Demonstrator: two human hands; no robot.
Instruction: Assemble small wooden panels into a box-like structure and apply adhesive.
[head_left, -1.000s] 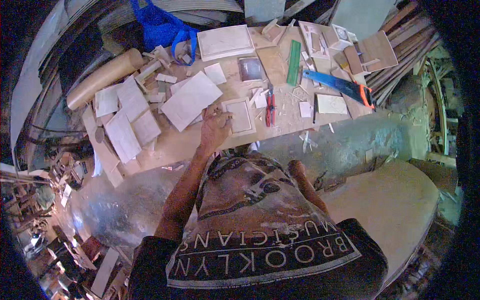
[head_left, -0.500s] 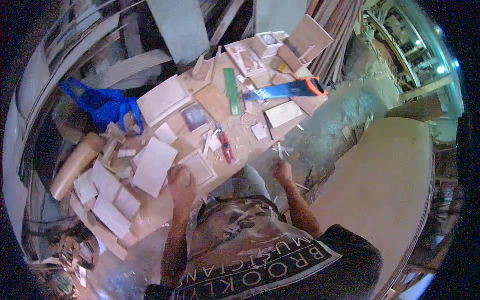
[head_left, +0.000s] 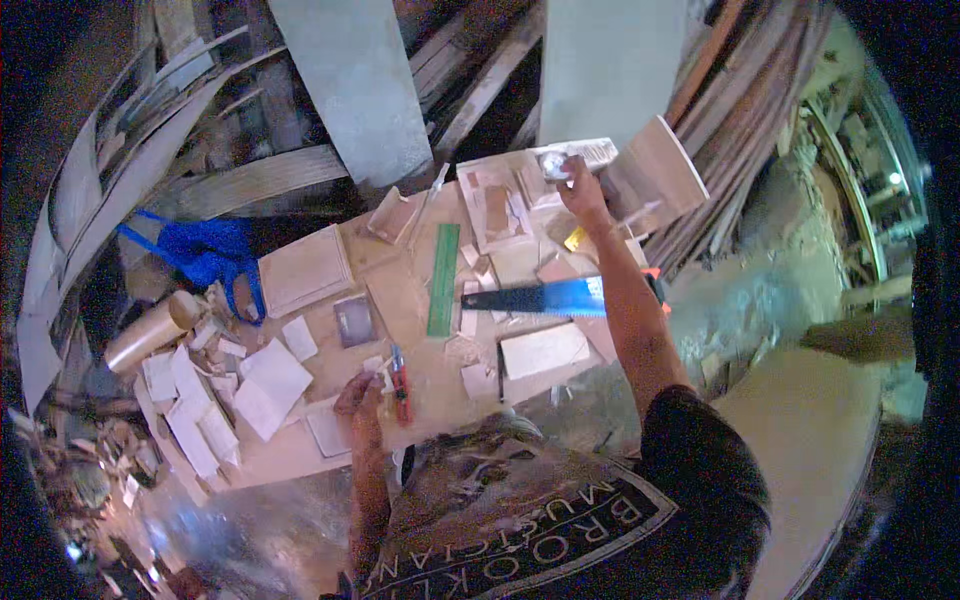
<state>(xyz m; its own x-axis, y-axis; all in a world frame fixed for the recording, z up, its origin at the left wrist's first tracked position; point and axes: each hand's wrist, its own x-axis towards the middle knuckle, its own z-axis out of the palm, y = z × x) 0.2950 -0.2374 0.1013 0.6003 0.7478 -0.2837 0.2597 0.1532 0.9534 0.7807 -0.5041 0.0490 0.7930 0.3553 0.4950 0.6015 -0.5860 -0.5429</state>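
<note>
My right hand [head_left: 580, 188] reaches to the far right of the wooden workbench [head_left: 408, 270]. Its fingers are closed at the edge of a round, shiny, silvery thing [head_left: 552, 165], which sits by a pale wooden block. My left hand [head_left: 360, 394] is over the near edge, fingers curled together. A small whitish bit shows at its fingertips, too blurred to name. Just right of that hand lies a red-handled hand tool [head_left: 401, 388]; a pale framed wooden panel [head_left: 327, 428] is partly under the wrist. A handsaw [head_left: 545, 298] with a blue blade passes behind my right forearm.
A green straight strip [head_left: 443, 280] lies mid-bench. Pale wood pieces [head_left: 272, 388] and a brown roll [head_left: 155, 330] crowd the left end, near a blue bag [head_left: 205, 250]. An upright wooden panel [head_left: 655, 175] stands at the far right. Long boards [head_left: 350, 90] lean behind.
My right hand has moved from the near edge, where it held thin pale pieces, to the silvery thing at the back. My left hand has shifted toward the red-handled tool. The view has tilted upward.
</note>
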